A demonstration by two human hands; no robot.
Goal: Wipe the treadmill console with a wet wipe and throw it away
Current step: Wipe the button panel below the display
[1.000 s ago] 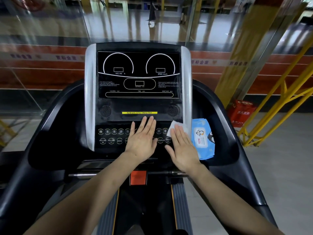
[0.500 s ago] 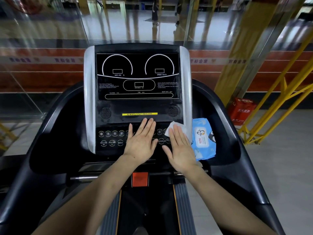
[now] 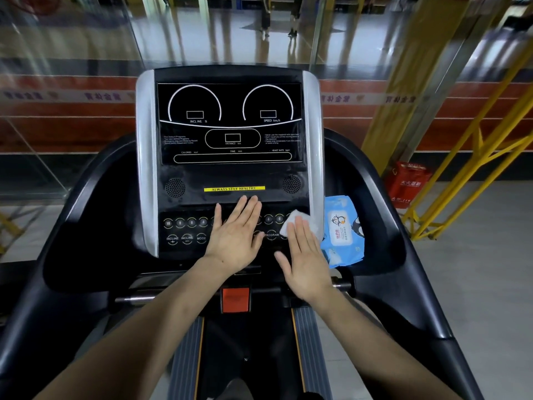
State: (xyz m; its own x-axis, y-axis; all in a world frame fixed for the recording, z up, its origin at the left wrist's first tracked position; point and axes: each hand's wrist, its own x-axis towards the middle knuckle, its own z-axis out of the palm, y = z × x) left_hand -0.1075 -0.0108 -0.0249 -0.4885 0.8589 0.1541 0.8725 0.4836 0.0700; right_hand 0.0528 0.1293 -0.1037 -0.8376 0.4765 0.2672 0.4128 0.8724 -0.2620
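The black treadmill console (image 3: 230, 174) with silver side trims stands in front of me. My left hand (image 3: 236, 235) lies flat and open on the middle of the button panel, fingers pointing up toward the yellow strip. Further right on the same panel, my right hand (image 3: 305, 255) presses flat on a white wet wipe (image 3: 301, 222). The wipe sticks out past the fingertips, against the console's right silver trim. The palm hides the rest of it.
A blue pack of wet wipes (image 3: 343, 232) lies in the right side tray beside the console. An orange-red safety key block (image 3: 235, 300) sits below the panel. A red box (image 3: 408, 183) and yellow railings (image 3: 461, 174) stand on the floor to the right.
Both hands stay almost in the same places on the button panel. The right hand with the wipe has shifted only slightly, and my view has shifted a little.
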